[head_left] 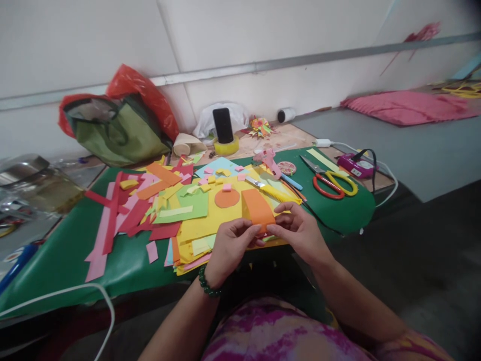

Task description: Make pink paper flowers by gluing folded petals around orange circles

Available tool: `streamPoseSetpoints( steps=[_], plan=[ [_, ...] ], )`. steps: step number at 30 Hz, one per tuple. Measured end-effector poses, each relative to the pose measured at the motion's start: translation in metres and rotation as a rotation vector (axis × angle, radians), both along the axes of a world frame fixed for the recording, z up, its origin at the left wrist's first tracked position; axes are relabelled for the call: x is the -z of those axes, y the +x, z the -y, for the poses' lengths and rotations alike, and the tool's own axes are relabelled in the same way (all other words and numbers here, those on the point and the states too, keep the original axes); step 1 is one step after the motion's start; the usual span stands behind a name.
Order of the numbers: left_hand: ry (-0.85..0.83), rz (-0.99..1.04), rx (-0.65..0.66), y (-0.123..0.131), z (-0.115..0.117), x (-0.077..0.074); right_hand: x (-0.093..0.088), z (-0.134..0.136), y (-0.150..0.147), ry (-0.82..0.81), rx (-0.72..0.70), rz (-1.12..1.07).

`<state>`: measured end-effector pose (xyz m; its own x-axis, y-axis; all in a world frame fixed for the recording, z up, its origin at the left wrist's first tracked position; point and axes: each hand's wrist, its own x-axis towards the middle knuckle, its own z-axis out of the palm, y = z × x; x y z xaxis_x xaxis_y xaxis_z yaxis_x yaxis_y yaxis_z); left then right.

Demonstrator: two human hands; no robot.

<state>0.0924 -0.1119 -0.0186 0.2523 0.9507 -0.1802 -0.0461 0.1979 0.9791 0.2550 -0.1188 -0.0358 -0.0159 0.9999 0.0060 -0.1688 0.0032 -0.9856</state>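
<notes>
Both hands pinch the near end of an orange paper strip, which stands up between them at the table's front edge. My left hand is closed on its left corner, and a green bead bracelet circles that wrist. On the right corner, my right hand grips with thumb and fingers. Just beyond lie yellow paper sheets with an orange paper circle on top. A yellow utility knife rests close behind the strip.
Scissors with red and yellow handles lie right, near a pink glue gun and purple power adapter. Cut paper strips cover the left. A phone stands in a yellow tape roll; a green bag leans behind.
</notes>
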Motion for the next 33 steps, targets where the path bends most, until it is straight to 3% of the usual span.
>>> streamPoseSetpoints(
  steps=[33],
  plan=[
    [0.057, -0.055, 0.003, 0.0018, -0.0022, 0.0028, 0.0026, -0.0017, -0.0008, 0.036, 0.044, 0.065]
  ],
)
